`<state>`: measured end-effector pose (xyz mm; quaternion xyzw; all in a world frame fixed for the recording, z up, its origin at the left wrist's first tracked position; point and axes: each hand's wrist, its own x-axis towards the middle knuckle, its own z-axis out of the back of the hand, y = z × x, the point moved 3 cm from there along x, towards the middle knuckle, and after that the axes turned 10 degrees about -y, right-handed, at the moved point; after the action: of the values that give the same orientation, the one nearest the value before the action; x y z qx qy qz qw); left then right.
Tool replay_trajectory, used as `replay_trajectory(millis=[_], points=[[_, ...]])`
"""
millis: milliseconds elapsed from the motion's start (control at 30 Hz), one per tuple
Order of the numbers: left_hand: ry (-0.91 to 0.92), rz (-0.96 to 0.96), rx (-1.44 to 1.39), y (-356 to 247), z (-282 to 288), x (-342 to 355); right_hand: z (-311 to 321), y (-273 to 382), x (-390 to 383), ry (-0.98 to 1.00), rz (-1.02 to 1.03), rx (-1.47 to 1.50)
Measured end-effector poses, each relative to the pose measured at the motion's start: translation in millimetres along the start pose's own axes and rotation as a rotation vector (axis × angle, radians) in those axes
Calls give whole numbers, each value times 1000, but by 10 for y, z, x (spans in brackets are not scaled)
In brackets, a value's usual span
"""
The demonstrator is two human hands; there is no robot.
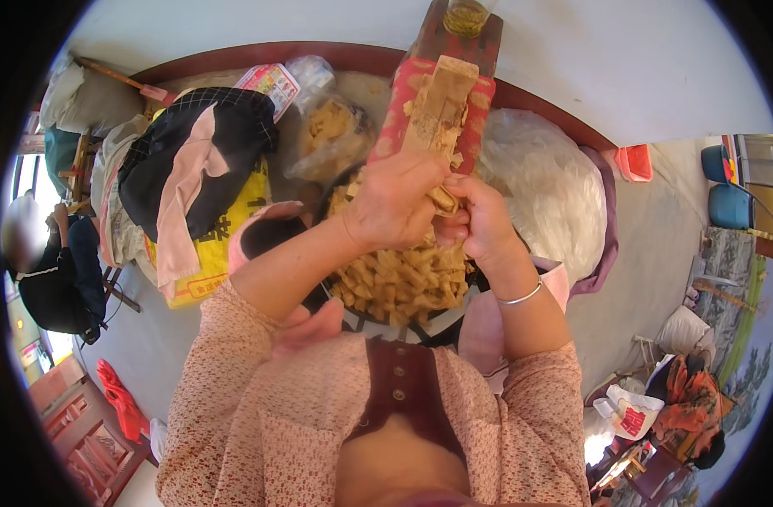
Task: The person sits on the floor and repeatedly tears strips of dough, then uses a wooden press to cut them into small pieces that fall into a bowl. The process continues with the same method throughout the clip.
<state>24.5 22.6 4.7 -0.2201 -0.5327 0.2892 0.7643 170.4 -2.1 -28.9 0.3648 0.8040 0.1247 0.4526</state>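
Observation:
Both my hands meet in front of me, over the near end of a worn wooden block [441, 101]. Closed fingers of my left hand [393, 196] and my right hand [484, 218] grip a small tan, stick-like piece [444, 199] between them; its exact kind does not show. A bracelet circles my right wrist. Below the hands, a dark round pan [327, 203] holds many similar tan pieces [403, 283]. The block lies on a red patterned cloth [389, 127] over a narrow wooden bench, and small crumbs cling along its side.
A glass of yellowish liquid [467, 17] stands at the bench's far end. Left are a clear bag of tan pieces [327, 127], dark clothing [192, 160] and a yellow sack [209, 270]. Clear plastic [538, 194] bulges on the right. Another person [57, 279] sits far left.

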Motion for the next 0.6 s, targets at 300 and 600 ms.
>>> replay_trajectory(millis=[300, 600], points=[[32, 362, 21, 107, -41, -30, -76, 132, -93, -126, 649, -487], [154, 361, 67, 29, -42, 14, 97, 149, -8, 156, 236, -223]])
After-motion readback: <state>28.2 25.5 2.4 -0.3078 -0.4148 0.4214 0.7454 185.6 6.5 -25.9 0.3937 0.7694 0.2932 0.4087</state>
